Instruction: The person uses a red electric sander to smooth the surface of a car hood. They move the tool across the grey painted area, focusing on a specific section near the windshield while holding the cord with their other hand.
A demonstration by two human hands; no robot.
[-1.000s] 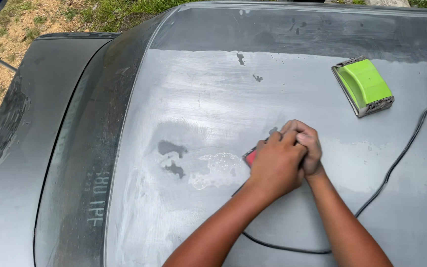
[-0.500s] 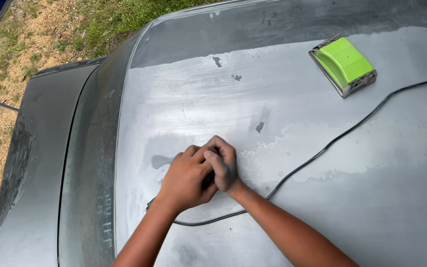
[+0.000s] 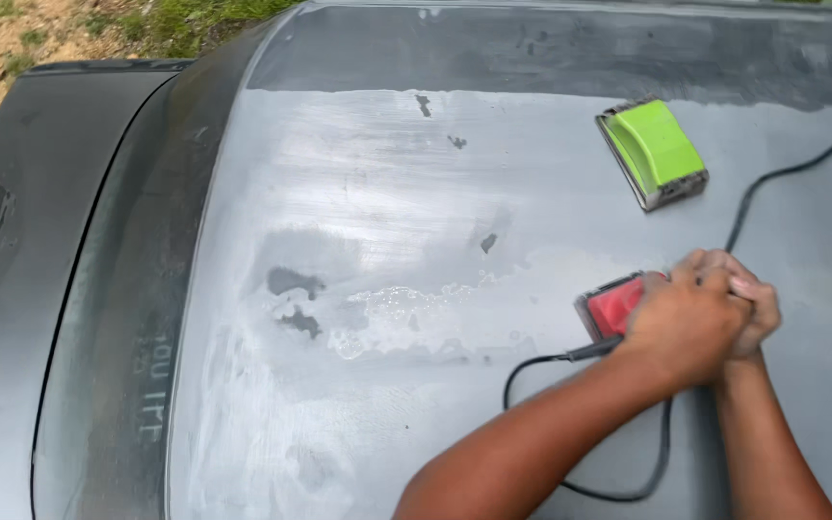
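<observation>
A small red block-shaped sanding tool (image 3: 614, 306) is pressed flat against the dull grey metal car panel (image 3: 416, 404) by both hands. The left hand (image 3: 683, 323) is laid over the top of the tool, its fingers (image 3: 693, 273) curled and held close together, gripping the tool's far end. The right hand (image 3: 751, 306) is tucked against the left one, its fingers (image 3: 741, 287) folded over the left hand's knuckles and pressed together. Only the near-left corner of the red tool is seen, just to the left of the fingers; the rest is covered by the hands.

A thin black cable (image 3: 570, 358) is seen emerging from under the left wrist, beside the tool, and is looped back across the panel below the forearms; another stretch of it (image 3: 772, 178) is run off to the right, beyond the fingertips. Whether the cable is joined to the tool cannot be told.

A green-topped rectangular sanding block with a grey base (image 3: 654, 152) is lying on the panel, well apart from the hands, beyond the fingertips. To the left of the fingers, a wet whitish smear (image 3: 406, 313) and several dark patches (image 3: 293, 282) are spread across the sanded surface. Dry grass and bare soil (image 3: 40, 34) are visible past the far left edge of the car.
</observation>
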